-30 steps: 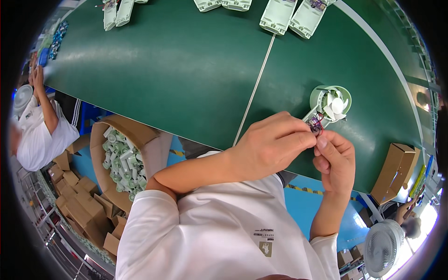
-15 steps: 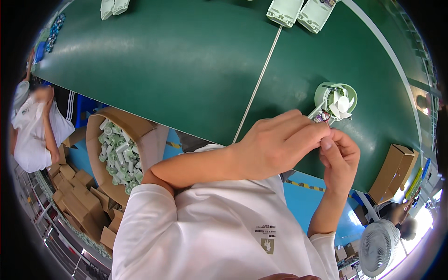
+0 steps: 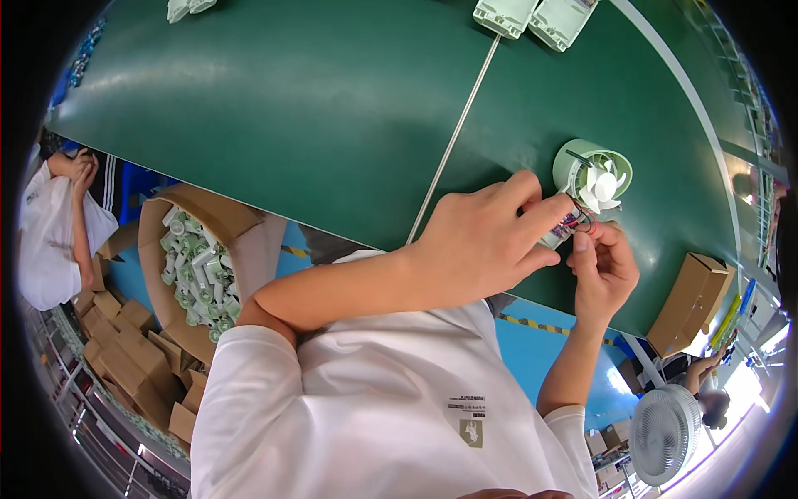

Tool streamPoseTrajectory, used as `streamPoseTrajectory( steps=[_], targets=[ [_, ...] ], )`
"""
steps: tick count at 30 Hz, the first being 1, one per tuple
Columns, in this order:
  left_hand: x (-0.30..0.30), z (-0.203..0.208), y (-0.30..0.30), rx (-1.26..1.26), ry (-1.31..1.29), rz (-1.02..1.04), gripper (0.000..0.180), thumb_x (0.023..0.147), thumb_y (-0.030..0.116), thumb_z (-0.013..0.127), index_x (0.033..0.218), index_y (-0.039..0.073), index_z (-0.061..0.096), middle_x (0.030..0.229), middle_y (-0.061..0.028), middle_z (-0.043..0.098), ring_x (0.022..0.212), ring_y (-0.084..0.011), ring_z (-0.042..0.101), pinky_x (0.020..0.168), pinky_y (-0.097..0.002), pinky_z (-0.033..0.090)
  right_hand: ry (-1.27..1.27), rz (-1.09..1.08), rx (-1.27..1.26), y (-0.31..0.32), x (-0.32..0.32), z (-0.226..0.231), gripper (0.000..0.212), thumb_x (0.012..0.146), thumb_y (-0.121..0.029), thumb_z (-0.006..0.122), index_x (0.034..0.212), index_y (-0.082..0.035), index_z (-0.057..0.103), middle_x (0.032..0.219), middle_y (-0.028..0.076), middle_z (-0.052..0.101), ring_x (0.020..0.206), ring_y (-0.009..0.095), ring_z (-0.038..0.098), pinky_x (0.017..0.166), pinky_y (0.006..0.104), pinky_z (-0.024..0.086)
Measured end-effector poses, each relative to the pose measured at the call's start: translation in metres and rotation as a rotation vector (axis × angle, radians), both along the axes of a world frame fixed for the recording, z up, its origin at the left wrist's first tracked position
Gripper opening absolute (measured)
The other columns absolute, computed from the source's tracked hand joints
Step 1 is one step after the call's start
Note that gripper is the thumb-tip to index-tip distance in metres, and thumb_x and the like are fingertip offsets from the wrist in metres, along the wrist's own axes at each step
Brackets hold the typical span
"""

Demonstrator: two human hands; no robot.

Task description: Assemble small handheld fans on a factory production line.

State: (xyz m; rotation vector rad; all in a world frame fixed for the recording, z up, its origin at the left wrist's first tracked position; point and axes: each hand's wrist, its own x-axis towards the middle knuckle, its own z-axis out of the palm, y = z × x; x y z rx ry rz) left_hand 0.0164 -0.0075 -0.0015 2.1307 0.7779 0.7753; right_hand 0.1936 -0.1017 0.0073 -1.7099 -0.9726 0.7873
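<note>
A small handheld fan (image 3: 600, 185) lies on the green table, with a pale green ring and white blades. Its handle points back toward me and stands uncovered, showing a circuit board (image 3: 570, 218) and thin red and dark wires (image 3: 589, 224). From the left, my left hand (image 3: 490, 237) reaches over the handle, closed around it with the index finger bent beside the board. My right hand (image 3: 607, 266) is at the handle's near right side, thumb and index finger pinched at a red wire. The left hand covers part of the handle.
Pale green casings (image 3: 504, 15) lie at the table's far edge. A large carton (image 3: 249, 249) of green and white parts stands left below the table. Another cardboard box (image 3: 692, 303) is at the right edge. A person (image 3: 62, 224) is at far left; a white standing fan (image 3: 665, 432) is lower right.
My hands have drawn apart a little. The left index finger has lifted and bent, and more of the circuit board and wires shows between the hands. The whole view has shifted slightly.
</note>
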Motion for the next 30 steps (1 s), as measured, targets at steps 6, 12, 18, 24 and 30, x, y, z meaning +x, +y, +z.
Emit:
streamPoseTrajectory(
  steps=[6, 12, 18, 24, 30],
  targets=[
    [0.002, 0.001, 0.0, 0.006, -0.011, 0.015, 0.053, 0.071, 0.027, 0.082, 0.117, 0.013, 0.062, 0.092, -0.0004, 0.055, 0.064, -0.0132, 0.06, 0.048, -0.0259, 0.046, -0.32, 0.17, 0.079, -0.002, 0.01, -0.002, 0.01, 0.088, 0.007, 0.065, 0.098, 0.006, 0.063, 0.093, 0.007, 0.062, 0.067, 0.007, 0.057, 0.059, 0.0181, 0.046],
    [0.005, -0.002, -0.002, 0.02, -0.014, 0.033, 0.049, 0.071, 0.028, 0.081, 0.114, 0.014, 0.062, 0.09, -0.0002, 0.054, 0.065, -0.0129, 0.061, 0.048, -0.0255, 0.045, -0.493, 0.277, 0.124, 0.007, 0.009, 0.009, 0.011, 0.084, 0.008, 0.068, 0.093, 0.004, 0.064, 0.087, 0.009, 0.064, 0.067, 0.011, 0.06, 0.059, 0.0208, 0.047],
    [0.006, -0.003, -0.004, 0.025, -0.03, 0.051, 0.051, 0.07, 0.029, 0.082, 0.115, 0.014, 0.062, 0.088, -0.0003, 0.053, 0.065, -0.0132, 0.062, 0.048, -0.0258, 0.045, -0.774, 0.343, 0.156, 0.014, 0.009, 0.019, 0.014, 0.077, 0.007, 0.073, 0.087, 0.002, 0.065, 0.079, 0.009, 0.066, 0.062, 0.013, 0.061, 0.055, 0.0221, 0.047],
    [0.008, -0.003, -0.005, 0.039, -0.015, 0.04, 0.051, 0.071, 0.029, 0.081, 0.115, 0.013, 0.062, 0.088, -0.0005, 0.053, 0.065, -0.0132, 0.062, 0.048, -0.0259, 0.045, -1.004, 0.453, 0.138, 0.022, 0.005, 0.039, 0.015, 0.074, 0.006, 0.074, 0.086, 0.001, 0.065, 0.078, 0.009, 0.065, 0.058, 0.016, 0.061, 0.053, 0.0233, 0.049],
    [0.002, -0.004, -0.004, 0.026, 0.01, 0.028, 0.051, 0.072, 0.029, 0.081, 0.115, 0.012, 0.061, 0.089, -0.0004, 0.054, 0.063, -0.0131, 0.062, 0.046, -0.0256, 0.044, -0.608, 0.408, -0.085, 0.021, 0.004, 0.042, 0.011, 0.082, 0.002, 0.072, 0.091, 0.001, 0.066, 0.081, 0.004, 0.066, 0.064, 0.01, 0.063, 0.056, 0.0213, 0.05]
  ],
)
